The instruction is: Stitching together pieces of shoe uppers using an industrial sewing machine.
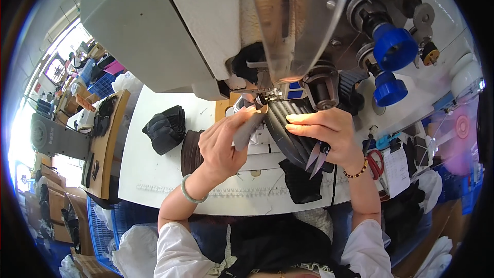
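Observation:
My left hand (221, 141) is closed in a pinch on a thin grey fabric piece (248, 129), just left of the sewing machine's needle area. My right hand (329, 131) has its thumb and fingers on a dark, ribbed, curved piece (283, 121) that looks like a shoe upper and runs in under the machine head. Small scissors (317, 160) are tucked in the same hand, with their blades pointing down toward me. The sewing machine (149, 31) hangs over both hands. Its needle and the far end of the ribbed piece are partly hidden.
Black folded pieces (165, 128) and a brown strip roll (191, 153) lie at the left on the white table (149, 175). A black ribbed piece (302, 181) sits at the front edge. Red-handled scissors (375, 163) and a paper sheet (396, 172) are at the right, below blue knobs (395, 46).

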`<state>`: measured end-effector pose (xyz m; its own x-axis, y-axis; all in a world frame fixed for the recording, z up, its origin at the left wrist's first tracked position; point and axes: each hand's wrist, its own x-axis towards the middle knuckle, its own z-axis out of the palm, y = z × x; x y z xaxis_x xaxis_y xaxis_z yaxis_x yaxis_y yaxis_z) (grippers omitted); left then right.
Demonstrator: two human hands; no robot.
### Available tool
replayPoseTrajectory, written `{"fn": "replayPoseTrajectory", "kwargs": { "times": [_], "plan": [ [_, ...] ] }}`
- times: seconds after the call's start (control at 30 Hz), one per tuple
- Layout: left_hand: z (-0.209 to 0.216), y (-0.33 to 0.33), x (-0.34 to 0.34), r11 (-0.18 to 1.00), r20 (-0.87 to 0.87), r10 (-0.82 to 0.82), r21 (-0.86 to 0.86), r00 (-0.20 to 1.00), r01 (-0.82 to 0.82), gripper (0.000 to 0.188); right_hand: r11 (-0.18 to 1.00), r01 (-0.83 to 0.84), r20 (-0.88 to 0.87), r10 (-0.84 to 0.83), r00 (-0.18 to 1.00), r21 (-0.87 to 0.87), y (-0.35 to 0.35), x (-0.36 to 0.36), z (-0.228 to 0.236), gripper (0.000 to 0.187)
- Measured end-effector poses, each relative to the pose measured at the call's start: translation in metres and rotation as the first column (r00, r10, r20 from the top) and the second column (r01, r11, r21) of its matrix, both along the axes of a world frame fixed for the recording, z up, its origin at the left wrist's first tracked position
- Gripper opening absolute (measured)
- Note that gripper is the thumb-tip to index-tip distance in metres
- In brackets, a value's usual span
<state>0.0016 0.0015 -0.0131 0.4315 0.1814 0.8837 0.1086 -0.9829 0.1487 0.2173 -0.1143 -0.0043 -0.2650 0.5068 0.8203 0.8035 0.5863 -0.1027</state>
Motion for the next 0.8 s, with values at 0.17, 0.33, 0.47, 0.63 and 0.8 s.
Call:
{"fn": "replayPoseTrajectory", "kwargs": {
  "times": [0.17, 0.33, 0.47, 0.63, 0.8],
  "plan": [
    [0.01, -0.01, 0.002, 0.958, -0.128, -0.001, 0.286, 0.992, 0.038, 0.039, 0.999, -0.018, -0.032, 0.019, 0.999, 0.037, 0.002, 0.0, -0.002, 0.035],
    [0.013, -0.008, -0.001, 0.895, -0.208, 0.037, 0.442, 0.978, 0.06, 0.037, 0.998, -0.011, -0.012, 0.012, 1.0, 0.066, 0.002, 0.0, -0.002, 0.035],
    [0.01, -0.007, 0.001, 0.88, -0.147, 0.03, 0.474, 0.989, 0.044, 0.037, 0.995, -0.035, -0.027, 0.038, 0.999, 0.099, 0.001, -0.004, -0.005, 0.033],
    [0.014, -0.006, -0.001, 0.9, -0.16, -0.002, 0.429, 0.987, 0.072, 0.027, 0.998, 0.05, -0.005, -0.049, 0.999, 0.034, -0.005, -0.01, -0.008, 0.037],
    [0.008, 0.007, 0.004, 0.931, -0.131, 0.0, 0.363, 0.991, 0.048, 0.036, 0.992, 0.124, -0.022, -0.123, 0.992, 0.021, 0.0, -0.014, -0.005, 0.041]
  ]
}}
